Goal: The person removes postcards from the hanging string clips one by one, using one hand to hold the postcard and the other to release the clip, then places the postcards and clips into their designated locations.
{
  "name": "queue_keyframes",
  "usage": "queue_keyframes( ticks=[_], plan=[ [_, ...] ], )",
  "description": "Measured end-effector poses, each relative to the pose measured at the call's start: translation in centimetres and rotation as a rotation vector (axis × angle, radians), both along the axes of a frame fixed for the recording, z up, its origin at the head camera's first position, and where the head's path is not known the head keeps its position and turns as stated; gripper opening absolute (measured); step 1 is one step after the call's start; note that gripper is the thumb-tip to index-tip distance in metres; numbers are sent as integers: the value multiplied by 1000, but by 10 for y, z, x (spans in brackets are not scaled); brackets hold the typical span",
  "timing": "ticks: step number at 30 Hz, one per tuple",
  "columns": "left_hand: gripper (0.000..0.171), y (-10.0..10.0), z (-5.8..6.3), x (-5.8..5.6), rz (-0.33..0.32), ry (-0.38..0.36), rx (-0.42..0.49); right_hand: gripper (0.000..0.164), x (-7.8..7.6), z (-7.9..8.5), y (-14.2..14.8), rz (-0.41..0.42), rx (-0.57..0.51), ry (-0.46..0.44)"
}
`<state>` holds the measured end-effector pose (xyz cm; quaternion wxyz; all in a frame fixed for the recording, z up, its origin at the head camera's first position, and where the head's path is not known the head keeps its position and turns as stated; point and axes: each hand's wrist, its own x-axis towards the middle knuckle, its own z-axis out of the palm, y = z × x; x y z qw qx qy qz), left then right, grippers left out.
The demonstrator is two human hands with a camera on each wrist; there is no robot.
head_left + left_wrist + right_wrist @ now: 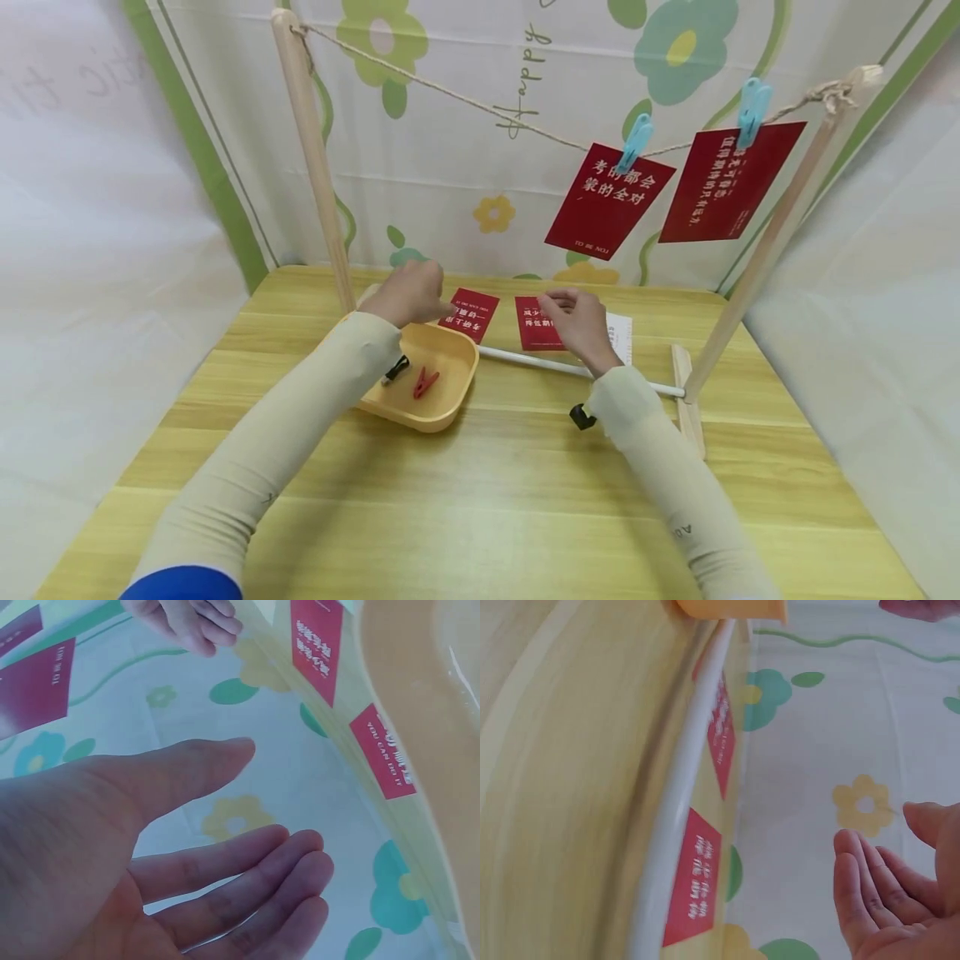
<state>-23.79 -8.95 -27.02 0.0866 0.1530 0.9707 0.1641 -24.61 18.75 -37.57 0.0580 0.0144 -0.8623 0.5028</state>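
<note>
My left hand (408,293) hovers over the back of a yellow plastic basin (450,417). In the left wrist view its thumb and fingers stand apart with nothing between them. The basin holds a red clothespin (425,382) and a black clothespin (395,369). My right hand (581,327) is in the air by a red card (534,325) on the table; the right wrist view shows its extended fingers bare. Another red card (476,313) lies behind the basin. Two red cards, one nearer the middle (600,208) and one at right (731,187), hang from a string under light-blue clothespins (637,137).
The twine (450,90) runs between a left wooden post (315,158) and a right wooden post (780,225). A white rod (532,359) joins them low down. A white card (619,335) lies behind the right wrist. A flowered cloth (442,183) hangs behind the table.
</note>
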Motion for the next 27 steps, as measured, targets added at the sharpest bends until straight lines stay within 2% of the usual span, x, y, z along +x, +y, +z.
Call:
queue_keyframes(
  ticks=[11,17,24,27],
  plan=[
    [47,6,15,4,-19,113,65,48,15,25,16,-43,-92,167],
    [17,10,23,9,-16,155,81,54,21,32,22,-74,-165,209],
    [30,15,26,11,-29,180,86,53,28,40,29,-99,-209,242],
    [32,16,29,11,-21,187,116,50,28,42,30,-92,-226,280]
  ],
)
